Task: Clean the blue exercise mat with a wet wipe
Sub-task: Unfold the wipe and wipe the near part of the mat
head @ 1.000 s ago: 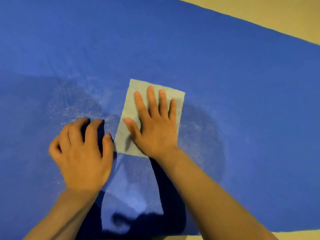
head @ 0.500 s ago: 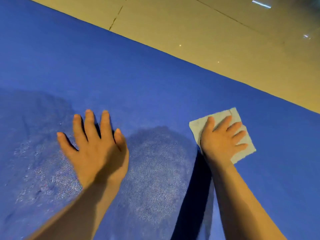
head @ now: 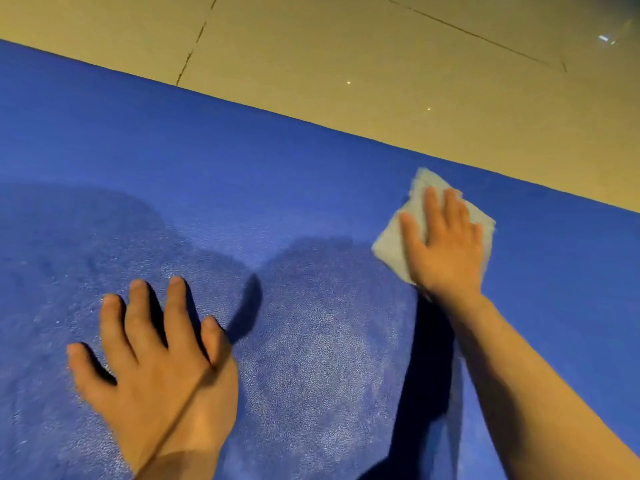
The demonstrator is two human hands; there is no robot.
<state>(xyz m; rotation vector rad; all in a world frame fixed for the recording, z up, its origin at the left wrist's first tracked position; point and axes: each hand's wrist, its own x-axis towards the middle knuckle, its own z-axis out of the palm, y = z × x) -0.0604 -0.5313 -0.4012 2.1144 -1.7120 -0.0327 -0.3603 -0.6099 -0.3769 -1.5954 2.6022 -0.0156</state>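
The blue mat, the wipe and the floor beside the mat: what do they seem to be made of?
The blue mat looks like foam or rubber with a fine pebbled grain, matte where dry, glistening in the wiped patches. The wipe under the right hand seems a thin, soft, pale non-woven cloth, its edges slightly rumpled. The floor looks like glossy beige tile: dark joint lines and small light reflections show.

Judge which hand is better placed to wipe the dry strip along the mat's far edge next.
Right. The right hand already presses the wet wipe flat beside that dry strip of the blue exercise mat. The left hand is bare, braced on the wetted area, farther away.
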